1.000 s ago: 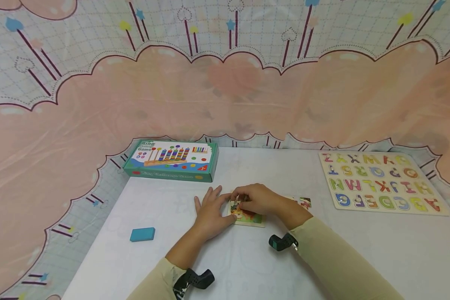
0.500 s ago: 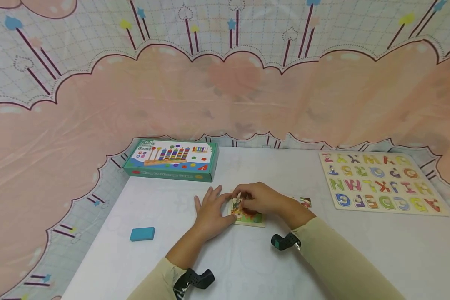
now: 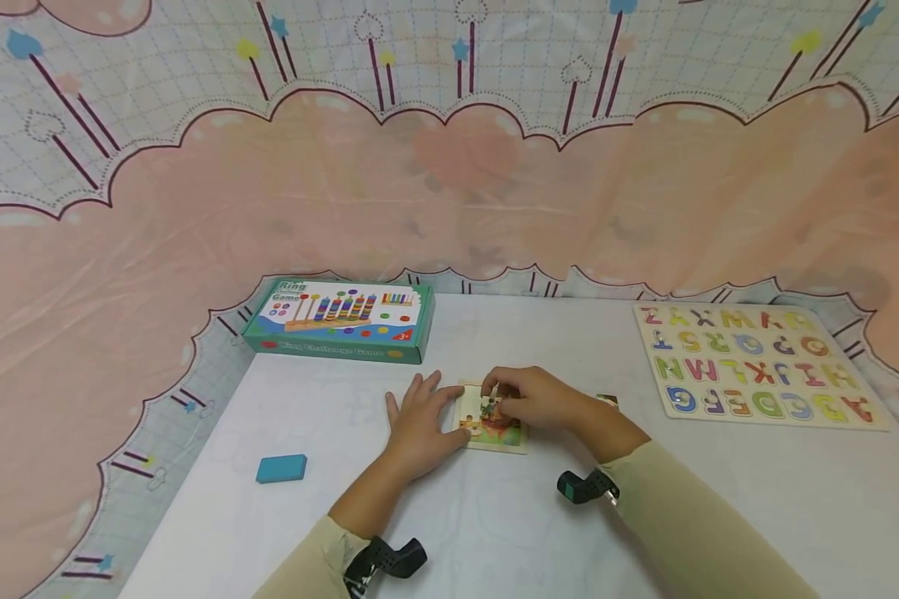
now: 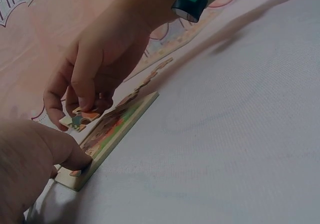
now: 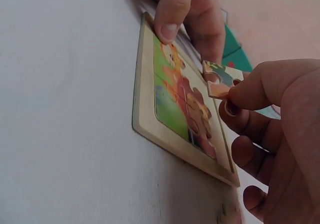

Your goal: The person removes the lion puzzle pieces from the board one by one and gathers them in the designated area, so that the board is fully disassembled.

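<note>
A small wooden jigsaw board (image 3: 487, 448) with a pale frame lies on the white table, several picture pieces set in its green and orange lower part. My left hand (image 3: 422, 428) rests at its left side, fingers spread. Its thumb (image 5: 170, 32) presses on the board near a corner. Between thumb and index finger, my right hand (image 3: 539, 399) pinches a jigsaw piece (image 5: 220, 79) with green and orange print. That piece is tilted and raised over the board's upper part in both wrist views.
Loose pieces (image 3: 608, 399) lie right of the board, mostly hidden behind the right wrist. A green ring game box (image 3: 337, 324) stands at back left, a blue block (image 3: 281, 468) at left. An alphabet board (image 3: 764, 362) lies at right.
My right hand has shifted a little to the right with the pinched piece, uncovering more of the board's upper left. The left hand stays in place.
</note>
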A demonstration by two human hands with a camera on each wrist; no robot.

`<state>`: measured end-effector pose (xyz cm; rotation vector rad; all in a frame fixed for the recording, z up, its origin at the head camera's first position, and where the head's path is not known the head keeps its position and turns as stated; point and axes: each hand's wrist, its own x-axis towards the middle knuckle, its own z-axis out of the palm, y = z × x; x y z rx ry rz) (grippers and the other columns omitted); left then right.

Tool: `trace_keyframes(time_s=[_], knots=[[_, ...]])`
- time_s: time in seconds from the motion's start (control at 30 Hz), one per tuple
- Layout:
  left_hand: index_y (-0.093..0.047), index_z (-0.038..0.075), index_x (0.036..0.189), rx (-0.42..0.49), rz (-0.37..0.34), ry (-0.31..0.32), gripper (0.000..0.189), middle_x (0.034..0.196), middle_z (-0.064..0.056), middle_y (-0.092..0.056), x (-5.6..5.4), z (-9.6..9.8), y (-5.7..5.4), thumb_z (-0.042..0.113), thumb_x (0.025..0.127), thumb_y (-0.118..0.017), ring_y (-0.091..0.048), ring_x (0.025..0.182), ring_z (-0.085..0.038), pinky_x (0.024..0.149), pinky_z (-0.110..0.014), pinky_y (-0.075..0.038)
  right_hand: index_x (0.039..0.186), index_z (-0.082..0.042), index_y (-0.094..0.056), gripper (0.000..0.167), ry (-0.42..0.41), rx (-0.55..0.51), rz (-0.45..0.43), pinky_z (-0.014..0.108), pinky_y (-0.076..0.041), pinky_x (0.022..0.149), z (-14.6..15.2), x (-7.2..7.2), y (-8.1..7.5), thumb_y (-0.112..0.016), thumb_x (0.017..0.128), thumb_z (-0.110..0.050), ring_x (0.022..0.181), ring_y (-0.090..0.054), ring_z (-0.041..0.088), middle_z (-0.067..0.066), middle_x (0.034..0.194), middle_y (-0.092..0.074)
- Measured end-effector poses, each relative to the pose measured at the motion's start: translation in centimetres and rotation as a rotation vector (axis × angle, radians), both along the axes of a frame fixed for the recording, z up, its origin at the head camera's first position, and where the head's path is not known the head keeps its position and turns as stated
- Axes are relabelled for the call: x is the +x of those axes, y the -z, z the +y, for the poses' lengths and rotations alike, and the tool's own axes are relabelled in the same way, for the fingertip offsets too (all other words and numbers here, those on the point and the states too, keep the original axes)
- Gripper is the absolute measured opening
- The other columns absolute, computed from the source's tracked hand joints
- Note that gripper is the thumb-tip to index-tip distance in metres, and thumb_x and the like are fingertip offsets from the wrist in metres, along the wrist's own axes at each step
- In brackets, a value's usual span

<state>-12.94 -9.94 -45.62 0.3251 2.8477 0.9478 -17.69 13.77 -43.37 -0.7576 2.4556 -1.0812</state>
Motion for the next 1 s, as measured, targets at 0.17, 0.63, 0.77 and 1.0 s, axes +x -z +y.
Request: trace_keyframes(time_s=[0.17, 0.63, 0.77, 1.0], knots=[[-0.066, 0.015, 0.145, 0.008, -0.006, -0.005, 0.063, 0.170, -0.017, -0.036, 0.1, 0.0, -0.1, 0.028, 0.085, -0.079, -0.015, 0.162, -0.042, 0.119, -0.077, 0.009, 0.113, -0.019, -0.070, 0.023, 0.025, -0.003, 0.002, 0.031, -0.048, 0.072, 0.9, 0.4, 0.0, -0.067, 0.094, -0.008, 0.078, -0.057, 0.014, -0.005, 0.085, -0.062], [-0.066, 0.016, 0.145, 0.006, -0.019, -0.010, 0.062, 0.170, -0.017, -0.036, 0.1, 0.1, -0.3, 0.028, 0.085, -0.080, -0.015, 0.162, -0.042, 0.119, -0.077, 0.009, 0.112, -0.018, -0.069, 0.021, 0.079, 0.031, 0.025, 0.033, -0.046, 0.074, 3.8, 1.7, 0.2, -0.069, 0.094, -0.007, 0.081, -0.055, 0.015, -0.004, 0.086, -0.060], [-0.066, 0.016, 0.145, 0.006, -0.022, -0.011, 0.062, 0.170, -0.017, -0.036, 0.1, 0.1, -0.3, 0.028, 0.085, -0.080, -0.015, 0.162, -0.042, 0.120, -0.077, 0.010, 0.112, -0.017, -0.069, 0.022, 0.102, 0.040, 0.018, 0.032, -0.046, 0.071, 4.5, 2.2, 0.1, -0.069, 0.094, -0.006, 0.080, -0.055, 0.015, -0.004, 0.086, -0.060], [-0.065, 0.016, 0.145, 0.001, -0.024, -0.014, 0.062, 0.170, -0.016, -0.036, 0.1, 0.2, -0.3, 0.028, 0.086, -0.080, -0.015, 0.162, -0.041, 0.120, -0.077, 0.010, 0.111, -0.017, -0.070, 0.020, 0.127, 0.059, 0.016, 0.032, -0.046, 0.071, 5.5, 2.7, -0.3, -0.071, 0.093, -0.007, 0.080, -0.056, 0.016, -0.004, 0.084, -0.060]])
